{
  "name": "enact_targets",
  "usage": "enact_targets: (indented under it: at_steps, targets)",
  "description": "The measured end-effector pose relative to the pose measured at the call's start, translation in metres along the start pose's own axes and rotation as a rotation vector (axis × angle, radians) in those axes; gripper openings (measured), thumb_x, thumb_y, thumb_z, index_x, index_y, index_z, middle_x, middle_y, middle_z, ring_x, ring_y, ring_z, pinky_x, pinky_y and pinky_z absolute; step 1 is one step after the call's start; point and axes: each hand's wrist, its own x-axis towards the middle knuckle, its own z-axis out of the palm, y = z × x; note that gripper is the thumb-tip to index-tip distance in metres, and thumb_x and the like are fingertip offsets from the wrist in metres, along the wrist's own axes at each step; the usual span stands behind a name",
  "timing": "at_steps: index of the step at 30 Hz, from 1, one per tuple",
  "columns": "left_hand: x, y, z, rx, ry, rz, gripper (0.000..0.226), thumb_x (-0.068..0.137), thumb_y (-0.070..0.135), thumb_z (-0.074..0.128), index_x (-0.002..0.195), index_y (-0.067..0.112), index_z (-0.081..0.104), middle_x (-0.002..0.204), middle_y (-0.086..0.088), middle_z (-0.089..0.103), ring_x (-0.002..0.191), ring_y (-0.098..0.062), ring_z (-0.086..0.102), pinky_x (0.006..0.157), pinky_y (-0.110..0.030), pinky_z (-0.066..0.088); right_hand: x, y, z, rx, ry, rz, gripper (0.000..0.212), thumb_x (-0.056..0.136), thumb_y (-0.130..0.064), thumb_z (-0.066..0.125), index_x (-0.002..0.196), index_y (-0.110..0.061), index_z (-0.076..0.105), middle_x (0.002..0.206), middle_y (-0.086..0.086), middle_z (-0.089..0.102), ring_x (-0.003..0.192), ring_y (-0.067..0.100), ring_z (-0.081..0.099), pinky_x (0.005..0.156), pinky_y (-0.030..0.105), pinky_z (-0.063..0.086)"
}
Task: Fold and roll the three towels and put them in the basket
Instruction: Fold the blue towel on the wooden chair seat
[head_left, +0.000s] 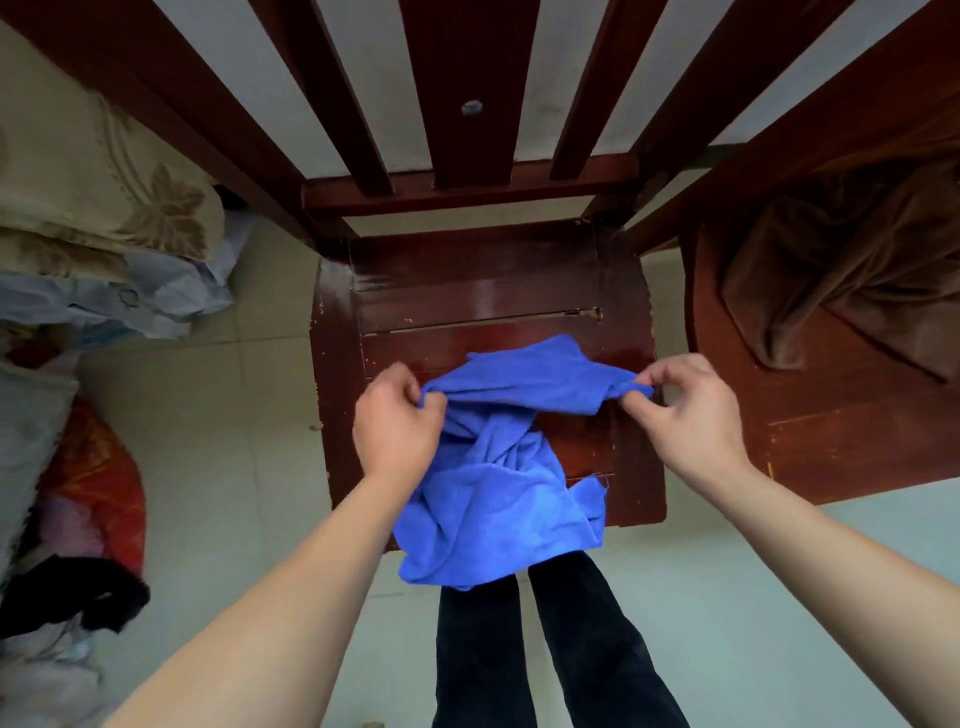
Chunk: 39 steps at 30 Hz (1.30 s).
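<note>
Both hands, left hand (397, 423) and right hand (685, 410), pinch blue towel (498, 478), apparently above chair (467, 301)

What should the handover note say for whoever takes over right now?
Left hand grips the blue towel at its top edge; right hand pinches the opposite corner. It hangs crumpled and unfolded over the front of the chair seat. A brown cloth, perhaps another towel, lies bunched on the neighbouring chair. No basket or third towel in view. Nothing rolled here; folding, rolling and basketing all remain.
</note>
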Motion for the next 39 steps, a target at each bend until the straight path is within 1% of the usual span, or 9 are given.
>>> enact_targets:
  at_steps: [3,8,11,15,23,26,30,33,39]
  targets:
    - [-0.008,-0.034,-0.016,0.102,-0.102,-0.052,0.020,0.069,0.006,0.059,0.069,0.018,0.044,0.065,-0.004,0.054,0.075,-0.036,0.055,0.061,-0.033,0.036,-0.002,-0.023,0.015,-0.013,-0.128,-0.198,0.023,0.072,-0.009,0.068,0.091,-0.022,0.064,0.105,-0.004,0.060,0.103,0.022,0.059,0.086,0.038,0.048]
    - [0.012,-0.021,-0.025,-0.036,-0.235,-0.141,0.051,0.072,0.026,0.071,0.118,0.024,0.048,0.084,0.003,0.063,0.087,-0.025,0.061,0.081,-0.036,0.049,0.014,-0.025,0.036,0.098,-0.280,0.177,0.034,0.078,-0.009,0.066,0.110,-0.019,0.061,0.095,-0.001,0.065,0.084,0.018,0.063,0.091,0.043,0.052]
    - [0.039,0.013,-0.016,-0.425,-0.280,-0.319,0.033,0.074,0.022,0.078,0.101,0.015,0.060,0.090,-0.005,0.069,0.080,-0.019,0.067,0.078,-0.034,0.056,0.019,-0.032,0.053,0.239,-0.395,0.206,0.044,0.072,-0.005,0.076,0.108,-0.023,0.059,0.090,0.000,0.064,0.078,0.016,0.061,0.091,0.044,0.053]
    - [0.057,0.035,-0.023,-0.764,-0.405,-0.367,0.017,0.078,-0.010,0.063,0.076,0.007,0.063,0.068,-0.007,0.069,0.058,-0.016,0.066,0.066,-0.030,0.055,0.015,-0.054,0.073,0.514,-0.495,0.293,0.043,0.075,0.000,0.077,0.111,-0.013,0.058,0.079,0.008,0.065,0.061,0.005,0.059,0.056,0.011,0.047]
    - [0.067,-0.012,-0.070,-0.794,-0.027,-0.497,0.028,0.071,-0.014,0.046,0.066,0.013,0.051,0.073,-0.006,0.058,0.064,-0.020,0.056,0.054,-0.022,0.044,0.039,-0.056,0.044,0.478,0.078,0.206,0.011,0.069,-0.020,0.066,0.058,-0.021,0.063,0.057,-0.002,0.061,0.056,0.013,0.054,0.061,0.033,0.046]
    - [0.067,-0.041,-0.076,-0.827,0.127,-0.697,0.016,0.069,-0.004,0.052,0.070,0.012,0.054,0.080,-0.006,0.063,0.072,-0.024,0.057,0.052,-0.021,0.044,0.039,-0.051,0.046,0.250,-0.078,0.136,0.007,0.076,-0.026,0.068,0.069,-0.023,0.066,0.064,-0.007,0.065,0.068,0.016,0.063,0.069,0.033,0.051]
    - [0.066,-0.064,-0.079,-0.947,-0.091,-0.743,0.055,0.064,0.028,0.076,0.114,0.008,0.066,0.119,-0.009,0.068,0.105,-0.026,0.067,0.087,-0.035,0.054,0.013,-0.071,0.088,0.043,-0.457,0.025,0.043,0.072,-0.043,0.078,0.109,-0.026,0.063,0.086,-0.008,0.066,0.088,0.017,0.065,0.079,0.033,0.052]
    - [0.067,-0.063,-0.075,-0.932,-0.166,-0.654,0.039,0.081,0.024,0.071,0.116,0.009,0.064,0.117,-0.008,0.067,0.100,-0.021,0.067,0.089,-0.031,0.054,-0.004,-0.079,0.120,-0.107,-0.579,-0.079,0.034,0.077,-0.034,0.072,0.109,-0.028,0.062,0.096,-0.001,0.069,0.094,0.023,0.065,0.074,0.032,0.049]
    - [0.065,-0.033,-0.071,-0.909,-0.107,-0.510,0.021,0.086,-0.003,0.057,0.077,0.016,0.053,0.069,0.000,0.068,0.067,-0.015,0.063,0.065,-0.029,0.052,-0.011,-0.054,0.070,0.191,-0.010,-0.041,0.015,0.081,-0.013,0.061,0.088,-0.024,0.053,0.064,-0.008,0.053,0.066,0.027,0.056,0.063,0.038,0.045]
